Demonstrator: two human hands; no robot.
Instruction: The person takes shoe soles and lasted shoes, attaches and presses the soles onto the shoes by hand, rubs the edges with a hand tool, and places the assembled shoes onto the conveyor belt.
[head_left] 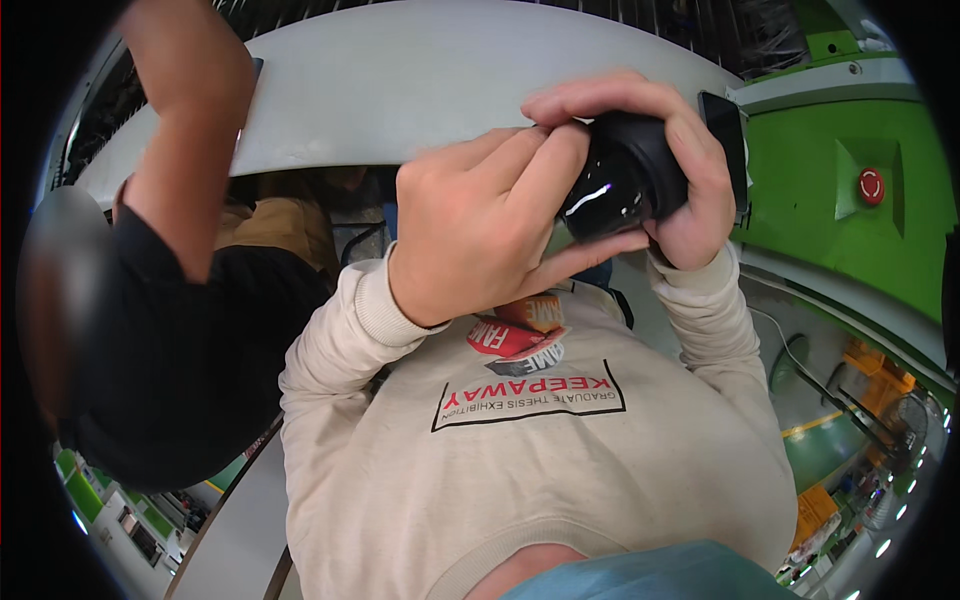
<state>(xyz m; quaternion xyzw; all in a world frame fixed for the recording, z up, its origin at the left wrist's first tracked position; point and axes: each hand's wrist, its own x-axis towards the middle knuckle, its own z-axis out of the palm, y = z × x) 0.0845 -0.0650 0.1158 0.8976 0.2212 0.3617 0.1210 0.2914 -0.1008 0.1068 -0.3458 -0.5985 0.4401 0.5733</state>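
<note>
Both hands grip a glossy black rounded plastic device (625, 185) held up in the air: the left hand (480, 225) pinches its side, the right hand (680, 170) wraps around it, apparently adjusting it, which calls for steady fingers.

Broad pale grey curved panel (400, 90) across the top, dark slatted grating (640, 15) behind it. Bright green machine housing (810, 190) at right, with round red button (871, 186) on a recessed green plate. Flat black rectangular device (728, 135) propped against the green housing's edge. Cream long-sleeved sweatshirt (520, 470) with red and black printed chest patch filling the lower middle. At left, a second person in a black top (180, 360), one bare forearm (185, 120) raised against the grey panel. Tan garment (285, 225) just beyond. Orange equipment (875, 365) far right.
</note>
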